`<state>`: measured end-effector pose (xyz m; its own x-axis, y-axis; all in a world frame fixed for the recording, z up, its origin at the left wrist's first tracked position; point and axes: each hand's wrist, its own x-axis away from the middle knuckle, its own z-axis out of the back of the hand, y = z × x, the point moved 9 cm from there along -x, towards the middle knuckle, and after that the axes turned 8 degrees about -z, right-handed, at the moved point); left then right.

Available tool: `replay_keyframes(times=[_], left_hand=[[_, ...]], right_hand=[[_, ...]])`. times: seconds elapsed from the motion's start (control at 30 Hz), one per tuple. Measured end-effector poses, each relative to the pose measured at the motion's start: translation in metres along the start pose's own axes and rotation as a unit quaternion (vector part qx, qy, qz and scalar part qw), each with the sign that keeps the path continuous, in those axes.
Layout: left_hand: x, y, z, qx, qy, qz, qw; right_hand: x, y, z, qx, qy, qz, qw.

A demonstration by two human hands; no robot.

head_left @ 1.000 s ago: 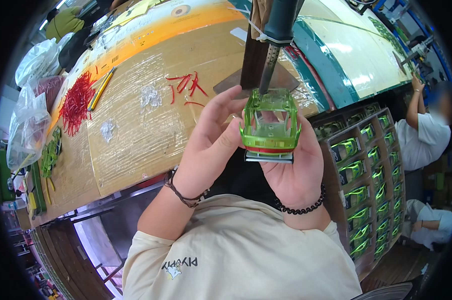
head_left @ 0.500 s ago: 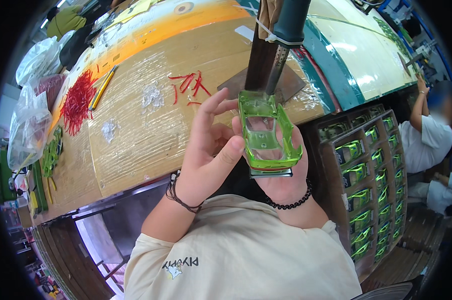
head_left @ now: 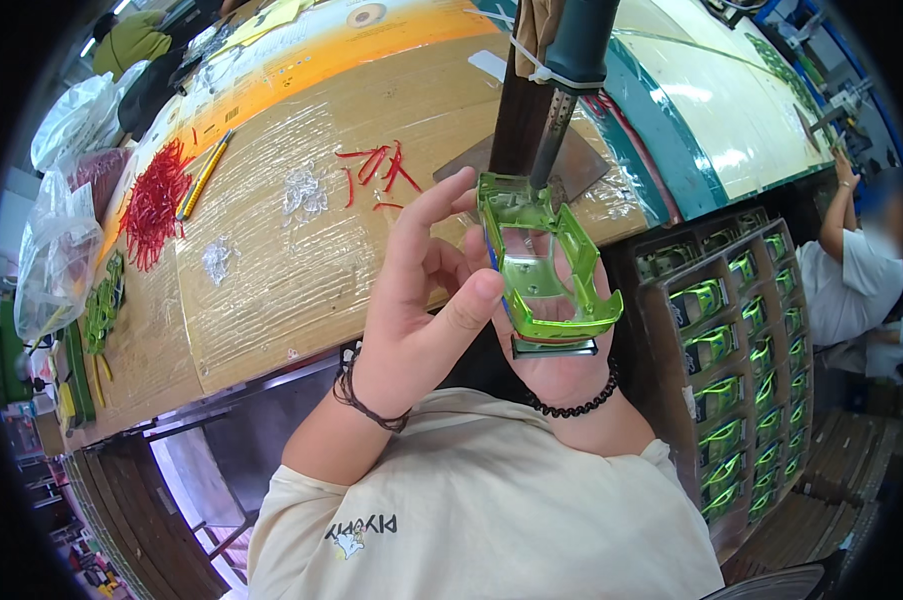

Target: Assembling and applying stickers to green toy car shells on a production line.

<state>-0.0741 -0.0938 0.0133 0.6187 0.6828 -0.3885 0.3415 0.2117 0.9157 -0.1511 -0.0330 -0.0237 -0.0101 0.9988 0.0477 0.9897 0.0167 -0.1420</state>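
Note:
A glossy green toy car body shell (head_left: 551, 325), its hollow inside facing up, is held over the table edge in front of me. My right hand (head_left: 571, 375) cradles it from below and the right, and its fingers are mostly hidden behind the shell. My left hand (head_left: 421, 280) has its bent fingers and thumb at the shell's left side, the index fingertip by the far corner. At the shell's far end is the metal tip of an upright soldering iron (head_left: 553, 135) with a dark handle; whether it touches the plastic I cannot tell.
Right of me stands a compartment tray (head_left: 686, 370) with several green shells. On the cardboard-covered table (head_left: 271, 290) lie a pile of red strips (head_left: 156, 205), a yellow craft knife (head_left: 205, 175), clear plastic bits (head_left: 304, 192) and loose red strips (head_left: 376, 165). A person (head_left: 856, 265) sits at far right.
The shell has tilted, and its near end has shifted to the right and slightly toward me. Both hands turned a little with it. The iron has stayed in place.

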Motion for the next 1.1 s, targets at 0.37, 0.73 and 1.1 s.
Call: replay_keyframes(times=[0.37, 0.73, 1.1], left_hand=[[0.000, 0.006, 0.004, 0.041, 0.050, 0.035, 0.997], [0.023, -0.008, -0.012, 0.045, 0.003, 0.126, 0.991], [0.077, -0.037, -0.063, 0.022, -0.256, 0.130, 0.958]], right_hand=[[-0.005, 0.005, -0.006, -0.045, 0.017, -0.026, 0.998], [0.027, -0.005, 0.062, 0.142, 0.166, 0.058, 0.974], [0.134, -0.025, 0.062, 0.143, 0.142, 0.109, 0.973]])
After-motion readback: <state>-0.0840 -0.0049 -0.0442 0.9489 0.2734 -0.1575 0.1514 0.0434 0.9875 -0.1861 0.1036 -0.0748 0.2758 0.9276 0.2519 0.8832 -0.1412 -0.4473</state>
